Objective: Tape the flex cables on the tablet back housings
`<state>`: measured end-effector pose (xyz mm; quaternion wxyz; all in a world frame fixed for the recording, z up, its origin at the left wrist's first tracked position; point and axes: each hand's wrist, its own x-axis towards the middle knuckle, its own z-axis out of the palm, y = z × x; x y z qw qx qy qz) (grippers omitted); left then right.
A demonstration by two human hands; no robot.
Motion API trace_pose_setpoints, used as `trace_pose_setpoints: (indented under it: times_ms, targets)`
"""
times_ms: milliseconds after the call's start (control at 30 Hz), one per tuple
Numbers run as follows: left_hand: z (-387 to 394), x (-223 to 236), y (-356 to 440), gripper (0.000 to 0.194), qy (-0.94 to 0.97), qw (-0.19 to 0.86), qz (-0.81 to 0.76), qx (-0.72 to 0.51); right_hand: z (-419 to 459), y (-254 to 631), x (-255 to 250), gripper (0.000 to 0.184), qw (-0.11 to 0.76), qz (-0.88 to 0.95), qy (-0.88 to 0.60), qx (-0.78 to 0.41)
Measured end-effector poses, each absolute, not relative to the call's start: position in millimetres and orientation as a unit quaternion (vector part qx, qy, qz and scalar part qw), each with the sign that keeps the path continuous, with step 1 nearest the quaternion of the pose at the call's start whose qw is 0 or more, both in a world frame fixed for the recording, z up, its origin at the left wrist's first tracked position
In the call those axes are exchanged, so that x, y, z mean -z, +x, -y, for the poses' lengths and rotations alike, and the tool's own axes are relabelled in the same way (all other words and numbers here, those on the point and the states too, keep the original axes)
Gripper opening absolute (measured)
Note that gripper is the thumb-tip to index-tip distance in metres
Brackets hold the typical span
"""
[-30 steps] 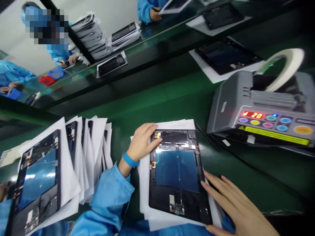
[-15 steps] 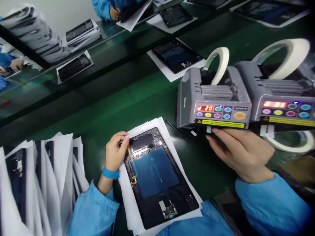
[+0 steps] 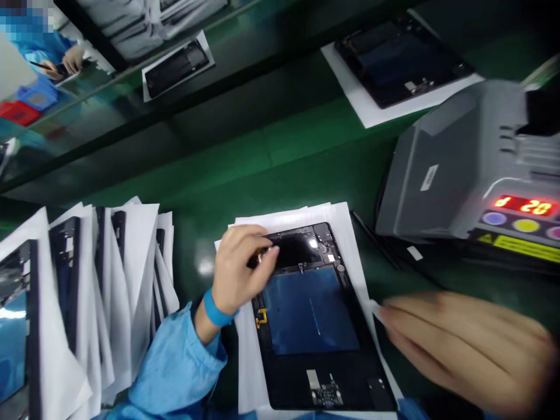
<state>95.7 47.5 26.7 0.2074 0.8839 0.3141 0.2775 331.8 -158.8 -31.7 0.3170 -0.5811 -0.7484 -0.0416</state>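
An opened tablet lies on white paper sheets in front of me, its blue-filmed battery and a small circuit board showing. My left hand, with a blue wristband, is over the tablet's top left corner. Its fingers are curled, with a coppery glint between thumb and fingers; what they grip is unclear. An orange flex cable shows below that hand. Smeared by motion, my right hand pinches a small white tape piece beside the tablet's right edge.
A grey tape dispenser stands at right, its display lit red. A loose tape piece and a black rod-like tool lie nearby. Paper-interleaved tablets stand at left. Another tablet lies behind. A co-worker's hands show top left.
My right hand has left the dispenser with a tape piece and come toward the tablet. My left hand has lifted and curled at the tablet's corner. The view has turned left.
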Motion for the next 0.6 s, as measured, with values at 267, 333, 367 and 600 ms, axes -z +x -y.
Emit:
trace_pose_setpoints:
  times_ms: [267,333,367,600]
  targets:
    - [-23,-32,135,0.021,0.977,0.028,-0.168,-0.128,72,319,9,0.024,0.367,0.736,-0.568,0.035]
    - [-23,-34,142,0.021,0.978,0.016,-0.169,-0.12,77,324,14,0.029,0.39,0.717,-0.577,-0.015]
    - [-23,-35,146,0.021,0.979,0.01,-0.171,-0.112,80,325,15,0.029,0.39,0.715,-0.579,-0.03]
    - [-15,-41,168,0.029,0.971,-0.05,-0.23,-0.049,82,329,15,0.027,0.366,0.71,-0.596,-0.086]
